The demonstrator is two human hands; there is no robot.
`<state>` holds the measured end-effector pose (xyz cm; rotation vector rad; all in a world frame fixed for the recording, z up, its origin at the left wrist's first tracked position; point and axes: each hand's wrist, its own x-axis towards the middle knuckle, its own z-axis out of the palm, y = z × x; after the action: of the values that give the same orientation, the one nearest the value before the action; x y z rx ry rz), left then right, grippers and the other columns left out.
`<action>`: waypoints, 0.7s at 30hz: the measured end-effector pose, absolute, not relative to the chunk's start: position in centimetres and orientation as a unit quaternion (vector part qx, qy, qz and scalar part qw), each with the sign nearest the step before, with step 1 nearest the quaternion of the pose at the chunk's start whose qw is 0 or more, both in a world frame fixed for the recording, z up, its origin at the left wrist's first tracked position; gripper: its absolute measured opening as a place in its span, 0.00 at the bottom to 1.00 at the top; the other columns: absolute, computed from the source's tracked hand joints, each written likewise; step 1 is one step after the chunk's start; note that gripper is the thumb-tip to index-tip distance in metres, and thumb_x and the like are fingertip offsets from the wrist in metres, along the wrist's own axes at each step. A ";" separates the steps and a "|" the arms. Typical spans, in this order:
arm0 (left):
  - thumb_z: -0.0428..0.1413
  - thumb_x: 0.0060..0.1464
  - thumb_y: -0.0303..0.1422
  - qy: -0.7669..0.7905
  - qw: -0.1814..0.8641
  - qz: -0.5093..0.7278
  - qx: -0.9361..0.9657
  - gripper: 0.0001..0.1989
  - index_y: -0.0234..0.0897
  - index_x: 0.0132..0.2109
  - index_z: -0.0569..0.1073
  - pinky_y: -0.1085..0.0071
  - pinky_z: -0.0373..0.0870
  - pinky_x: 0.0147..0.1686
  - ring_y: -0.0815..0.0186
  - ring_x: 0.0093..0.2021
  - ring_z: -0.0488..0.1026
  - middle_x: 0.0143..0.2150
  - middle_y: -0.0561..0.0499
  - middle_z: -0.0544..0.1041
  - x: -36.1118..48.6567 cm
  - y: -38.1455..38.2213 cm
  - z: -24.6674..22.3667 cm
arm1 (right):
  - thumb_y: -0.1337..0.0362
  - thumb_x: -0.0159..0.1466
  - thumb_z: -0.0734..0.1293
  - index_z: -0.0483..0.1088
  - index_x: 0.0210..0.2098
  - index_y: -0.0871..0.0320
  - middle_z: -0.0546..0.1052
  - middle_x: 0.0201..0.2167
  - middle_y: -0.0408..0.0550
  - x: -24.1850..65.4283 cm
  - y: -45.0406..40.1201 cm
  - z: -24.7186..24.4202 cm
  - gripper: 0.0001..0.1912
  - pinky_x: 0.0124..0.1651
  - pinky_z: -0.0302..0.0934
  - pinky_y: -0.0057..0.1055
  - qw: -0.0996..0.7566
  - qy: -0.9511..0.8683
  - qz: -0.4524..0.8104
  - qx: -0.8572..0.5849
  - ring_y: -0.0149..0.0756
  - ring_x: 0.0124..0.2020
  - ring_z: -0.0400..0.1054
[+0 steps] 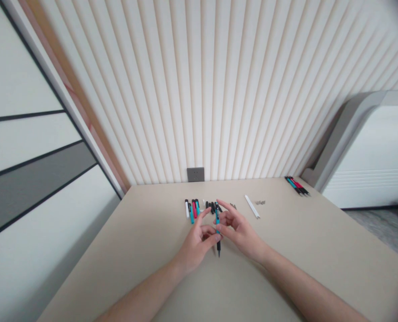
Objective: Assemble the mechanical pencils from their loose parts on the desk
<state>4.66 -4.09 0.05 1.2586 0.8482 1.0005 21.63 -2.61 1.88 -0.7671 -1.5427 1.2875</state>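
A blue and black pen (pixel 218 245) is held between both hands above the table, its dark tip pointing down toward me. My left hand (pixel 199 241) pinches it near the lower, black part with thumb and fingers. Higher up, the thumb and fingers of my right hand (pixel 237 228) close on the blue barrel. Just beyond the hands lie several pen barrels (pixel 194 209) in white, blue and pink with black ends. Several short black pen parts (pixel 210 206) lie beside them, partly hidden by my fingers.
White thin sticks (pixel 252 207) and a small pile of metallic bits (pixel 260 202) lie to the right. Several pens (pixel 297 186) are grouped at the far right corner of the beige table (pixel 145 232). A dark socket (pixel 195 174) is on the ribbed wall behind.
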 end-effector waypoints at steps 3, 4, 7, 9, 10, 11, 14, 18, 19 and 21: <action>0.62 0.52 0.38 0.365 0.613 0.436 0.549 0.42 0.39 0.67 0.50 0.72 0.61 0.34 0.69 0.30 0.67 0.28 0.56 0.71 4.7 -4.1 0.0 | 0.59 0.61 0.68 0.57 0.60 0.52 0.69 0.31 0.41 21.7 -2.7 2.3 0.29 0.37 0.62 0.31 0.474 -0.647 0.500 -0.327 0.30 0.31 0.65; 0.62 0.52 0.38 0.365 0.613 0.435 0.550 0.41 0.39 0.67 0.50 0.72 0.61 0.34 0.69 0.30 0.67 0.28 0.56 0.71 4.7 -4.1 0.0 | 0.59 0.61 0.68 0.58 0.59 0.52 0.68 0.31 0.41 21.7 -2.8 2.5 0.28 0.38 0.62 0.31 0.473 -0.650 0.493 -0.333 0.31 0.31 0.65; 0.62 0.51 0.38 0.362 0.616 0.434 0.549 0.41 0.39 0.66 0.51 0.72 0.61 0.34 0.69 0.30 0.68 0.28 0.56 0.71 4.8 -4.1 0.2 | 0.60 0.61 0.68 0.59 0.57 0.52 0.68 0.29 0.40 21.8 -2.9 2.9 0.26 0.38 0.62 0.31 0.469 -0.656 0.481 -0.345 0.31 0.31 0.65; 0.63 0.50 0.38 0.358 0.619 0.437 0.546 0.40 0.39 0.65 0.52 0.72 0.60 0.33 0.69 0.29 0.68 0.27 0.56 0.71 4.8 -4.1 0.3 | 0.61 0.61 0.68 0.59 0.56 0.52 0.68 0.29 0.40 21.8 -3.0 3.0 0.25 0.38 0.62 0.31 0.467 -0.661 0.476 -0.345 0.31 0.31 0.65; 0.63 0.50 0.38 0.356 0.620 0.439 0.544 0.40 0.38 0.65 0.53 0.72 0.60 0.33 0.69 0.29 0.68 0.27 0.56 0.71 4.8 -4.0 0.2 | 0.61 0.61 0.68 0.59 0.56 0.52 0.68 0.29 0.40 21.8 -3.0 2.9 0.24 0.38 0.62 0.31 0.466 -0.663 0.475 -0.343 0.31 0.31 0.65; 0.64 0.50 0.38 0.356 0.621 0.439 0.543 0.40 0.38 0.65 0.53 0.72 0.61 0.33 0.69 0.29 0.68 0.27 0.56 0.71 4.8 -4.0 0.2 | 0.61 0.61 0.67 0.59 0.56 0.52 0.68 0.29 0.40 21.8 -3.0 2.9 0.24 0.38 0.62 0.31 0.467 -0.664 0.475 -0.340 0.31 0.31 0.65; 0.63 0.51 0.38 0.359 0.619 0.435 0.547 0.40 0.38 0.65 0.53 0.72 0.61 0.34 0.69 0.30 0.68 0.28 0.56 0.71 4.8 -3.9 0.0 | 0.61 0.62 0.67 0.57 0.59 0.51 0.68 0.31 0.40 21.8 -2.9 2.6 0.27 0.37 0.62 0.31 0.470 -0.656 0.483 -0.339 0.30 0.31 0.65; 0.62 0.52 0.37 0.364 0.615 0.430 0.552 0.38 0.38 0.65 0.52 0.72 0.62 0.33 0.69 0.30 0.68 0.28 0.56 0.71 4.7 -3.9 0.0 | 0.60 0.62 0.67 0.54 0.62 0.51 0.67 0.32 0.40 21.9 -2.7 2.3 0.31 0.38 0.62 0.31 0.471 -0.649 0.495 -0.335 0.29 0.30 0.65; 0.62 0.52 0.37 0.364 0.614 0.429 0.553 0.38 0.38 0.65 0.53 0.72 0.62 0.33 0.69 0.29 0.67 0.28 0.56 0.70 4.7 -4.0 0.0 | 0.60 0.62 0.67 0.54 0.61 0.51 0.67 0.31 0.40 21.9 -2.7 2.4 0.30 0.37 0.61 0.30 0.469 -0.648 0.499 -0.333 0.29 0.30 0.65; 0.62 0.52 0.37 0.363 0.615 0.430 0.553 0.38 0.38 0.65 0.53 0.72 0.61 0.34 0.70 0.29 0.67 0.27 0.57 0.70 4.8 -4.0 0.1 | 0.60 0.62 0.67 0.56 0.59 0.51 0.67 0.30 0.39 21.9 -2.7 2.5 0.28 0.37 0.61 0.30 0.465 -0.648 0.506 -0.328 0.29 0.30 0.65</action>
<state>4.76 -4.02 0.13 1.2744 0.8364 0.9899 21.90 -2.67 2.46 -0.8057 -1.5914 1.2414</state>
